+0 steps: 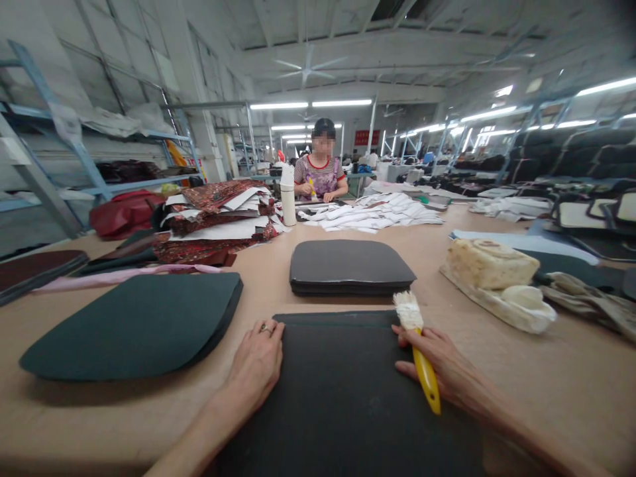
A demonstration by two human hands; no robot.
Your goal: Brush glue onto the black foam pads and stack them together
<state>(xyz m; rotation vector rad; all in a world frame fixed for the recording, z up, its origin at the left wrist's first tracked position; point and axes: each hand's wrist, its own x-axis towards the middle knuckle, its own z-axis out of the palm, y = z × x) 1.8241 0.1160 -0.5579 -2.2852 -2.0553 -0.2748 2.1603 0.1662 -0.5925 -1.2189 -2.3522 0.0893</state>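
A large black sheet [342, 391] lies in front of me, its far edge near a stack of rounded black panels [350, 262]. My left hand [258, 361], with a ring on one finger, is closed on the sheet's left edge near the far corner; some fingertips are hidden. Across the sheet, my right hand [440, 361] holds a brush [425, 371] with a yellow handle and whitish bristles pointing away from me. The fingertips of that hand also touch the sheet's right edge. To my left sits a stack of rounded dark green panels [134, 324].
At right, a yellowish block-shaped container [489, 264] rests on a stained cloth, with a white lump [527, 301] beside it. Patterned pieces [213, 212], a white bottle [287, 195] and white strips [372, 211] lie farther back. A co-worker [322, 165] sits across the table.
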